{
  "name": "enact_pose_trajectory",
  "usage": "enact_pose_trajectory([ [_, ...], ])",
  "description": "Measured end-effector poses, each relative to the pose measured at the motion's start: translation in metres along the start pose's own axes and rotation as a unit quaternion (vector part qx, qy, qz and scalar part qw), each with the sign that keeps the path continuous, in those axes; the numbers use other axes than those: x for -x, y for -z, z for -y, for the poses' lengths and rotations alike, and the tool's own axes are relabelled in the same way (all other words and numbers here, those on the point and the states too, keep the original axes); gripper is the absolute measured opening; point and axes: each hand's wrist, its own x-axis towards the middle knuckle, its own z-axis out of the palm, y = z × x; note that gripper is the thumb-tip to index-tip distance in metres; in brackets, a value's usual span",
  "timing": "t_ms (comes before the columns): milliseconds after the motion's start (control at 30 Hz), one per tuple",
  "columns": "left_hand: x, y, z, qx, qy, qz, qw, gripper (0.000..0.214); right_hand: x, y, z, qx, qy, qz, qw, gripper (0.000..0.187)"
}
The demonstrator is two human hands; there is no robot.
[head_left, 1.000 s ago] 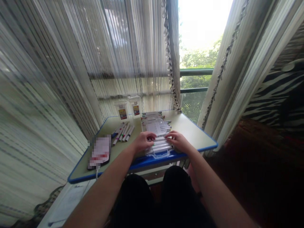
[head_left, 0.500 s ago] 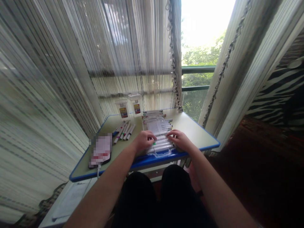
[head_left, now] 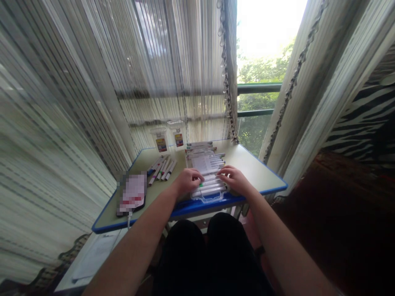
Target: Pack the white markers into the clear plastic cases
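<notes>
A clear plastic marker case (head_left: 212, 199), its handle toward me, lies near the desk's front edge with several white markers (head_left: 210, 191) laid across it in a row. My left hand (head_left: 189, 180) is at the left side of the row, fingers curled and closed on the end of a marker. Facing it, my right hand (head_left: 233, 179) has its thumb and fingers pinched at the other end, on the right. The hands partly hide the marker ends between them. Just beyond is a clear, flat panel (head_left: 200, 163), with more capped markers (head_left: 219, 158) beside it.
Several loose markers (head_left: 163, 168) lie left of the case, close to a phone (head_left: 132, 193) with a cable. Two clear labelled containers (head_left: 161, 142) stand at the back left. The desk (head_left: 259, 174) has a blue edge; sheer curtains (head_left: 173, 61) hang behind it.
My view has shifted slightly. Both hands stay at the row of markers, with hardly any movement of the fingers.
</notes>
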Motion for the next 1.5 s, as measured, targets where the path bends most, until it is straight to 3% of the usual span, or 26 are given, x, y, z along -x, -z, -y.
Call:
enact_pose_trajectory([
  [533,-0.0001,0.0009,0.0015,0.004,-0.013,0.007,1.000,0.021,0.0036,0.0001,-0.0005,0.036,0.045,-0.033,0.998,0.017],
  [1500,-0.0008,-0.0011,0.0041,0.012,-0.005,0.031,0.999,0.017,0.0056,0.0005,0.0047,0.055,0.059,-0.005,0.997,0.018],
])
